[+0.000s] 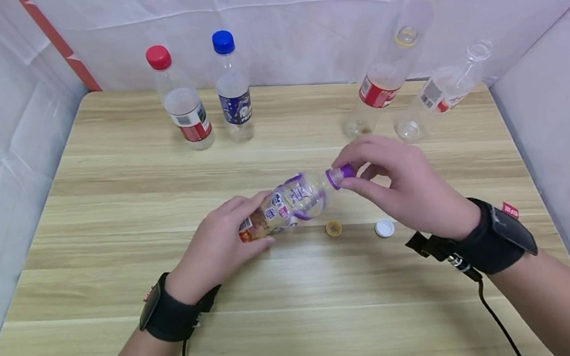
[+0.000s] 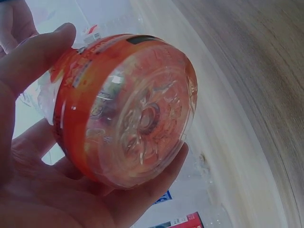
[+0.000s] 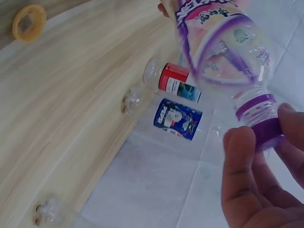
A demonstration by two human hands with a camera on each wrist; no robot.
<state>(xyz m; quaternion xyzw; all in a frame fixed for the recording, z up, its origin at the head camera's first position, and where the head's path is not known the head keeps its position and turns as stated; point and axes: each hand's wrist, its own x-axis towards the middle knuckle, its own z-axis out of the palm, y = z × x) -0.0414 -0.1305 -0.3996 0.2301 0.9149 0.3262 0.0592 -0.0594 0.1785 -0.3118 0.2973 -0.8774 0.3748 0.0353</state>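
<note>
A clear plastic bottle [image 1: 306, 196] with a purple and orange label is held tilted over the table. My left hand [image 1: 225, 238] grips it round its lower end; the bottle's base [image 2: 147, 118] faces the left wrist view. At the other end, my right hand [image 1: 400, 180] pinches the purple cap [image 3: 267, 133] between thumb and fingertips. Clear neck shows between this cap and a purple ring [image 3: 255, 105] lower down. Below the bottle a yellow cap [image 1: 333, 229] and a white cap [image 1: 384, 228] lie on the table.
Standing at the back left are a red-capped bottle [image 1: 184, 107] and a blue-capped bottle [image 1: 234, 91]. Two bottles without caps, one with a red label [image 1: 378, 92] and one with a white and red label [image 1: 440, 96], stand at the back right. White cloth [image 1: 286, 32] hangs behind the wooden table [image 1: 116, 183].
</note>
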